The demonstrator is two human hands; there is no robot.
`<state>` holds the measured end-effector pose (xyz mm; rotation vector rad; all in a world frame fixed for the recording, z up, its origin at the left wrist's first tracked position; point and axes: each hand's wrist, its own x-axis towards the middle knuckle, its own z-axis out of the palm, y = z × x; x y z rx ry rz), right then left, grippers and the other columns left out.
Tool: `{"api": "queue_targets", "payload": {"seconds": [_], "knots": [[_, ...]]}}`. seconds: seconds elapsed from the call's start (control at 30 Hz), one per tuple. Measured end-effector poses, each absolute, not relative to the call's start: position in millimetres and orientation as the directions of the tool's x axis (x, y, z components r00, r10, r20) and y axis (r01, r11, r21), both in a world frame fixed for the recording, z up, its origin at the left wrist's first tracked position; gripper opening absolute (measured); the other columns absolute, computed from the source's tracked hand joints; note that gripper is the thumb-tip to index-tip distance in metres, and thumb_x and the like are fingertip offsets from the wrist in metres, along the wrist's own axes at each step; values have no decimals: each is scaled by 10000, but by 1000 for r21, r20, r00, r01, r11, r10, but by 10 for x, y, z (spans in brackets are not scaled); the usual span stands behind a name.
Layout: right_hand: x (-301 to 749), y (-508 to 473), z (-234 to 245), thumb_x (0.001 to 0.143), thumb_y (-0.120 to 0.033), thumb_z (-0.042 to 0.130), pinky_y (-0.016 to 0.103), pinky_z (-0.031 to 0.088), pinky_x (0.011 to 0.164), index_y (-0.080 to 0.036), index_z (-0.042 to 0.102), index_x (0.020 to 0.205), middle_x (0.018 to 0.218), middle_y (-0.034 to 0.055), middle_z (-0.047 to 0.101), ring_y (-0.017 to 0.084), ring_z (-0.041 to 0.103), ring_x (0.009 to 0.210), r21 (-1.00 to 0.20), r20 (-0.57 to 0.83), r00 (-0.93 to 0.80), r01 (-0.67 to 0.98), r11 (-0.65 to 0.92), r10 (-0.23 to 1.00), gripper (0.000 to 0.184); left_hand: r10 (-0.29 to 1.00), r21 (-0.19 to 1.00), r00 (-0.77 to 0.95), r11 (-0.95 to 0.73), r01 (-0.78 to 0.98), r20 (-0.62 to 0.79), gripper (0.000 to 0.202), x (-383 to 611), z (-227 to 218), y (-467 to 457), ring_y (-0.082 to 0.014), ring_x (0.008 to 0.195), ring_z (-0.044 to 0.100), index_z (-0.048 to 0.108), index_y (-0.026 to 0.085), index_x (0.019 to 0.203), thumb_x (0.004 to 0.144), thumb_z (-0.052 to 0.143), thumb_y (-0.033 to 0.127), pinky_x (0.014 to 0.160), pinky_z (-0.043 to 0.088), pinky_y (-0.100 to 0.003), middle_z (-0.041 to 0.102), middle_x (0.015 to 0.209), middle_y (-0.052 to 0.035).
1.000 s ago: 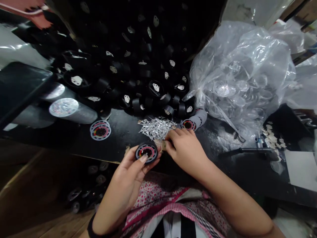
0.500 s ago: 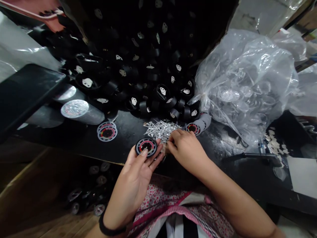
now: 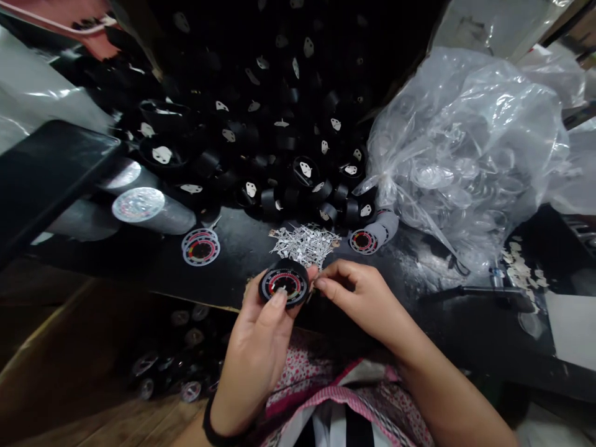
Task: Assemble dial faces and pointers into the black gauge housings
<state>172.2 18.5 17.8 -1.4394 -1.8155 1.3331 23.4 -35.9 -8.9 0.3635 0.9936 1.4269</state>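
My left hand [image 3: 265, 332] grips a round black gauge [image 3: 289, 280] with a red-ringed dial face turned up, its thumb lying on the dial. Close beside the gauge's right edge, my right hand [image 3: 356, 288] has thumb and forefinger pinched together; whatever sits between them is too small to make out. Just beyond both hands lies a heap of small white pointers [image 3: 305, 243]. Loose printed dial discs [image 3: 201, 247] overlap on the table to the left, and more dial discs [image 3: 365, 241] fan out to the right of the heap.
Many black gauge housings [image 3: 305, 171] with white plates pile up at the back. A clear plastic bag [image 3: 456, 149] of transparent discs bulges at right. Stacked dials in a grey roll [image 3: 156, 210] lie at left. A dark-handled tool [image 3: 470, 292] rests at right; finished-looking gauges [image 3: 190, 391] sit below the table.
My left hand has shifted slightly right and down with the gauge, tilting it. My right hand has drawn back from the pointer heap toward the gauge's edge, fingers pinched.
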Motion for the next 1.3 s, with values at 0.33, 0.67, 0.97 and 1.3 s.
{"api": "queue_targets", "payload": {"seconds": [0.33,0.67,0.97,1.3], "knots": [[1801,21,220,967,-274,592,332,398,782,-184,641,970,938,45,705,176,617,853,-644,151,-405,652,400,902,103,912,735,-144,207,-646,-383,136,284,-42,-376,-214,1171,663,739,264,1004,901,660,306,1060,489,-333,770,1113,-37],[1880,-38,223,996,-252,528,328,391,767,-187,593,858,816,20,669,154,579,769,-661,230,-378,616,429,897,166,897,713,-89,279,-643,-432,286,283,-13,-317,-238,1097,699,669,288,1187,905,643,332,1023,525,-409,771,1105,-45],[1854,-86,278,996,-237,512,336,369,750,-186,602,879,859,30,675,165,570,787,-662,93,-344,680,316,934,156,926,854,47,365,-370,-375,295,418,-184,-347,-236,1237,596,626,327,1205,913,643,366,1061,474,-357,677,1279,3],[1854,-105,336,980,-208,542,321,363,728,-196,598,851,825,17,659,172,570,788,-657,32,-298,713,245,954,142,957,938,16,289,-192,-291,225,382,-85,-327,-188,1128,650,638,317,1130,908,650,349,972,504,-274,712,1175,15]]}}
